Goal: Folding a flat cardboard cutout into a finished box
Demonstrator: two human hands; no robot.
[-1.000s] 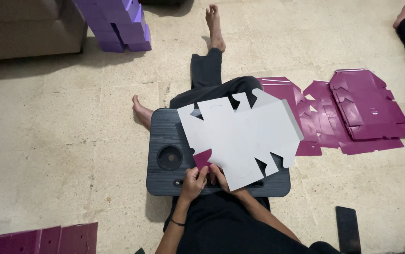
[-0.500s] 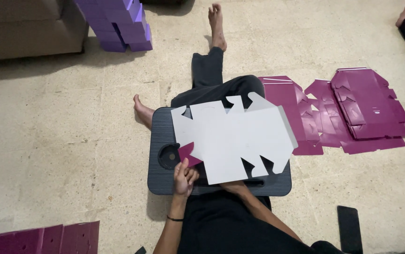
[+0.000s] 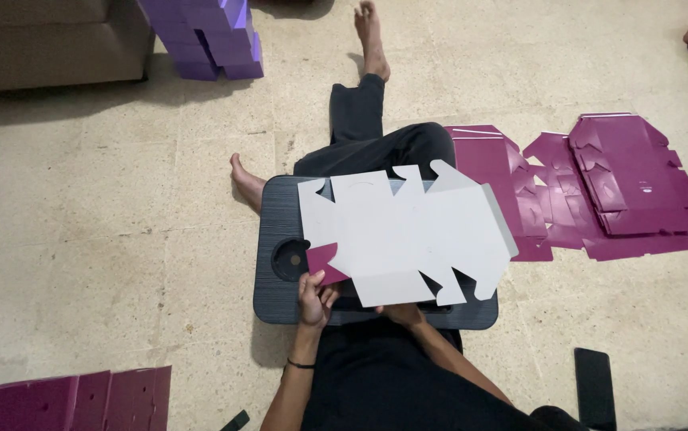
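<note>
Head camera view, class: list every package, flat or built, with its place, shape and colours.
Flat white-backed cardboard box blank: on the dark lap tray, one maroon flap folded up at the left hand.
Flat maroon box blanks: overlapping on the floor, right.
Flat maroon blanks: bottom left corner.
Stacked purple boxes: top, beside a sofa.

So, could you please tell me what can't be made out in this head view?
- Right hand: mostly hidden under the white card, so its grip cannot be told.
- Left hand: its fingertips are behind the folded maroon flap.
- Lap desk: its middle is covered by the card.
- Maroon stack: cut off by the bottom edge.
- Dark phone: too small to tell details.
</note>
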